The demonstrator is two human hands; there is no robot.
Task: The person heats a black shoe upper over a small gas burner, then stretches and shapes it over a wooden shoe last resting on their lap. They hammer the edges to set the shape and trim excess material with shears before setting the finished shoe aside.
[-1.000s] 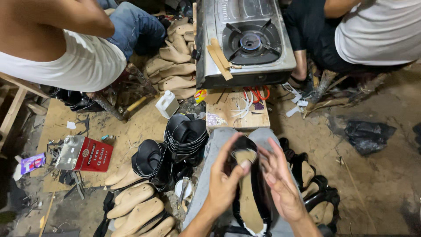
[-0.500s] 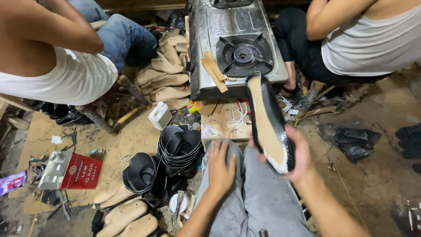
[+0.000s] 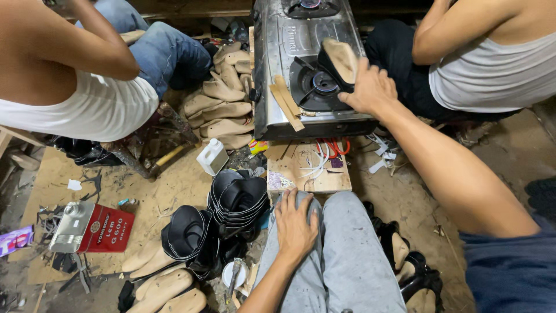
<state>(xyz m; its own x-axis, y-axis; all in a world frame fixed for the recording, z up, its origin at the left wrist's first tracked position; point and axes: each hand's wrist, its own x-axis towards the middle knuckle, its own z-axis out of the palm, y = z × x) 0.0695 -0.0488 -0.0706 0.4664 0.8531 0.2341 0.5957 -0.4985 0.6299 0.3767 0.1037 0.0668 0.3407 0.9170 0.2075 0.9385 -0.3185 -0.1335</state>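
Warming step: my right hand (image 3: 370, 90) pinches the black, tan-soled shoe (image 3: 336, 61) over the steel gas stove's burner (image 3: 317, 87); my left hand (image 3: 294, 223) rests flat on my knee; next, I judge, comes turning it steadily.

That black shoe with the tan sole (image 3: 339, 61) looks like matt leather up top, the pale sole smooth and dull. The steel gas stove (image 3: 278, 69) is brushed metal, scuffed and a bit greasy, with flat raw wood sticks (image 3: 286, 98) lying on it. Grey cloth trousers (image 3: 347, 255) are speckled and worn. The stacked black shoe uppers (image 3: 237, 200) have a soft sheen, the beige shoe lasts (image 3: 223, 110) look like smooth plastic or wood, and the red glue tin (image 3: 104, 229) is glossy metal.
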